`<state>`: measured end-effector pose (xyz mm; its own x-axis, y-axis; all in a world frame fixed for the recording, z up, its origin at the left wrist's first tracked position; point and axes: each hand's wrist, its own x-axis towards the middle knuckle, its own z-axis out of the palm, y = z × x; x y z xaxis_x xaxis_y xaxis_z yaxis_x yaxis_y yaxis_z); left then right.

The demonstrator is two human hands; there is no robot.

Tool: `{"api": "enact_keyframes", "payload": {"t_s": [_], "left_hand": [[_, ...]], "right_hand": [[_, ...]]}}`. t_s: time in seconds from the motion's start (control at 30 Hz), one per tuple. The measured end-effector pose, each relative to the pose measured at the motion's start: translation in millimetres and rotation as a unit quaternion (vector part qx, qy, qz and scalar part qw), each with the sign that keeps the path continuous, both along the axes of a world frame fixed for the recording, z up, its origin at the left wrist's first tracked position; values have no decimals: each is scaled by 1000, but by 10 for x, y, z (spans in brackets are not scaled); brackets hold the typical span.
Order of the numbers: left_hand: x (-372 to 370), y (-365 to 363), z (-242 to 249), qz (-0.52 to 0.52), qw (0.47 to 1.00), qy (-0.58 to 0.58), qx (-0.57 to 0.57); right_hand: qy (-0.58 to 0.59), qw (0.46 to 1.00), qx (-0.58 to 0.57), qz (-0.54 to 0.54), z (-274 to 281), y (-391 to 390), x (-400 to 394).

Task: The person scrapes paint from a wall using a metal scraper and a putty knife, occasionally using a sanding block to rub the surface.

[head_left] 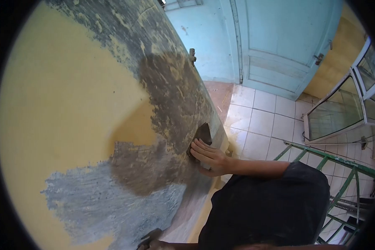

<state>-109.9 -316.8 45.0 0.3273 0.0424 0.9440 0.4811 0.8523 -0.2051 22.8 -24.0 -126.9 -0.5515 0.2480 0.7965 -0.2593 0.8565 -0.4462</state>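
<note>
A yellow wall (71, 91) fills the left side, with rough grey patches where its surface looks scraped or skimmed. My right hand (212, 159) is against the wall near its edge, fingers bent over a dark flat piece with a pointed corner (204, 133). That piece lies along the grey band, and the palm side of the hand is hidden. Low in the view, my left hand (155, 244) is at the lower grey patch (108, 204), partly cut off by the frame. Its fingers are closed around a dark object (149, 236) that I cannot make out.
A light blue door (275, 50) stands beyond the wall's edge, above white floor tiles (262, 121). Glazed window frames (337, 108) lean at the right. A green metal ladder (341, 162) is close by on the right. A small fitting (192, 56) projects at the wall's edge.
</note>
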Motion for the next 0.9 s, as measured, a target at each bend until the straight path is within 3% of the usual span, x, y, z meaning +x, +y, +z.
{"api": "enact_keyframes", "payload": {"t_s": [0.2,0.27,0.3,0.37,0.4,0.47,0.53,0.6,0.63,0.73,0.77,0.83,0.9], "left_hand": [[-44,-42,-13,-22,1000,18,-14],[-55,-25,-6,-51,998,20,0],[-30,-110,-46,-49,999,22,-2],[59,-278,-118,1,993,-78,-91],[33,-251,-155,-33,995,-76,-55],[100,-178,-200,-58,993,-90,-56],[298,-81,-262,-93,981,-143,-95],[408,70,-499,-280,928,-211,-128],[399,67,-591,-353,877,-238,-224],[697,334,-737,-344,691,-541,-332],[729,427,-773,-352,693,-536,-328],[743,565,-867,-407,573,-656,-275],[766,604,-883,-419,556,-659,-285]], "right_hand": [[18,999,-45,-16,-354,-221,17],[33,977,-196,-71,-383,-280,-1],[34,977,-199,-68,-339,-259,-6],[54,951,-234,-192,-226,-188,-16],[56,951,-235,-191,-193,-181,-8],[13,867,-448,-215,-141,-171,32],[74,846,-485,-206,-491,-132,-35],[133,825,-514,-196,-549,-129,55],[116,815,-532,-199,-394,-197,176],[94,788,-581,-181,-117,-424,449],[81,766,-618,-156,-94,-498,509],[76,769,-618,-145,-165,-643,576],[70,770,-620,-134,-177,-796,610]]}}
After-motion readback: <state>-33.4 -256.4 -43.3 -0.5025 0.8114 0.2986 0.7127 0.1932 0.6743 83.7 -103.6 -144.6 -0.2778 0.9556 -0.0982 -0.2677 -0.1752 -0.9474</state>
